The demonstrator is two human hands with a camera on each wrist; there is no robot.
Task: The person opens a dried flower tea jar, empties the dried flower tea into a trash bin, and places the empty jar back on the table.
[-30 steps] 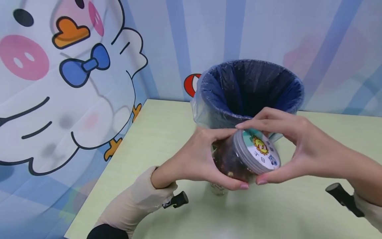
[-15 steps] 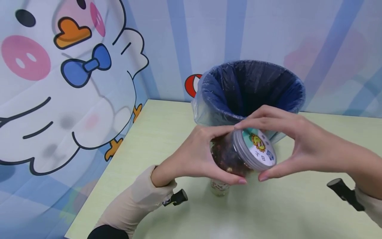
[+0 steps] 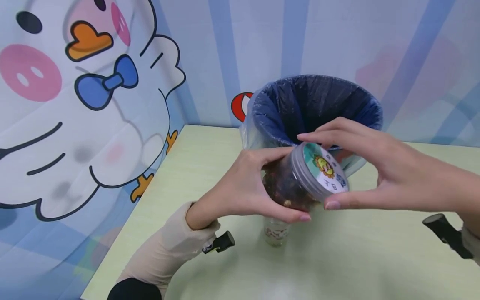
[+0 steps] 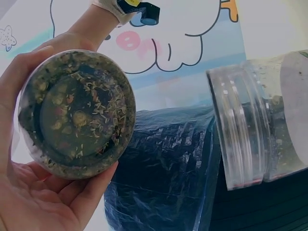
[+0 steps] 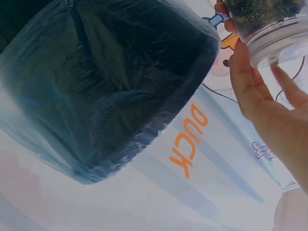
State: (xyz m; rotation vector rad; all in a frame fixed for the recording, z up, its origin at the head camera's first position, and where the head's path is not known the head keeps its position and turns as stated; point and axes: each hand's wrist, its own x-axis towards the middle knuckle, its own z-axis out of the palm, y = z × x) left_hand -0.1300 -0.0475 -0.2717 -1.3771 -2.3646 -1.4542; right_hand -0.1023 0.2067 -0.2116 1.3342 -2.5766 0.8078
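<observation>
A clear screw-top jar [image 3: 282,191] of dried, mixed bits is held tilted in the air over the table. My left hand [image 3: 243,183] grips its body. In the left wrist view the jar's base [image 4: 79,118] shows pale seeds and yellowish pieces. My right hand [image 3: 386,166] spans the grey lid [image 3: 325,168], which bears a sunflower label; fingertips are at its upper edge and the thumb at its lower edge. The right wrist view catches the jar [image 5: 264,12] at the top corner. Behind it stands a second clear jar [image 3: 276,231], its upper part hidden.
A bin lined with a blue plastic bag [image 3: 270,121] stands on the pale green table [image 3: 210,146], just beyond the hands. A cartoon duck backdrop [image 3: 123,146] covers the left side and back. The second jar's ridged lid [image 4: 238,130] appears large in the left wrist view.
Both hands and the jar have risen slightly toward the bin. The right hand's fingers have shifted around the lid, and more of the jar behind shows.
</observation>
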